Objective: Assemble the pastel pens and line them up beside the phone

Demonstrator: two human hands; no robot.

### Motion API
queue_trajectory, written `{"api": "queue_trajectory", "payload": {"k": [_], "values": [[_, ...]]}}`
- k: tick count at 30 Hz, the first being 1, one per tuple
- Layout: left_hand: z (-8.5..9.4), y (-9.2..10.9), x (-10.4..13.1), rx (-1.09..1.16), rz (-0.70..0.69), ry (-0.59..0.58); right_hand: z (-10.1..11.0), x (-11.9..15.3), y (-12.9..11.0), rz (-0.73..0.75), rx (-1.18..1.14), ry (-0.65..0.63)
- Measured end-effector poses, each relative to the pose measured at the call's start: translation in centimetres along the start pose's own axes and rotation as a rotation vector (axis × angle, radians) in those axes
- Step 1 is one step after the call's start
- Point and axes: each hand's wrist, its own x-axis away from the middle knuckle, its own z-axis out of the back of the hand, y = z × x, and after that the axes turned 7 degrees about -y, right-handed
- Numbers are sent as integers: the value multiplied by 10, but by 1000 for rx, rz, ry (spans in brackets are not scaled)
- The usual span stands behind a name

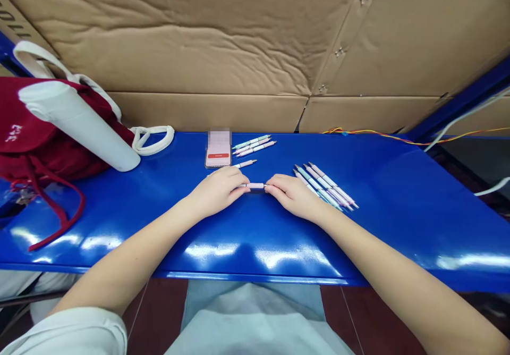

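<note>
A pale pink pen (255, 186) lies level between my hands, just above the blue table (247, 227). My left hand (221, 189) pinches its left end, and my right hand (290, 193) pinches the metal tip at its right end. Behind my left hand is a single white pen (245, 163), partly hidden by it. Three pastel pens (254, 145) lie side by side farther back. To the right of my right hand, several pastel pens (329, 185) rest in a slanted row, their lower left part hidden behind my wrist.
A phone (218, 150) lies near the table's back edge. At the left are a dark red bag (24, 110), a white cylinder (83, 126) leaning on it and white straps (153, 140). Cardboard (207, 62) stands behind the table; thin wires (374, 132) run along the back right.
</note>
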Motion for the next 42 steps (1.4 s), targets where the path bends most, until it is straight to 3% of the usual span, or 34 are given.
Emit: {"api": "queue_trajectory", "payload": {"k": [5,11,19,28,34,42], "values": [[-1,-1,0,-13,-35,-26,1,1,3,21,9,-77],[-2,-3,0,14,-40,3,0,1,-1,-57,-51,37],[-4,-1,0,-4,-50,-3,-5,-1,-3,-105,-37,-7],[-3,-2,0,4,-57,-10,0,1,1,37,-23,-68],[-2,-1,0,-11,-53,-6,-3,2,0,-30,-89,74],[-1,-2,0,-40,-62,31,-2,2,-1,36,-90,101]]}}
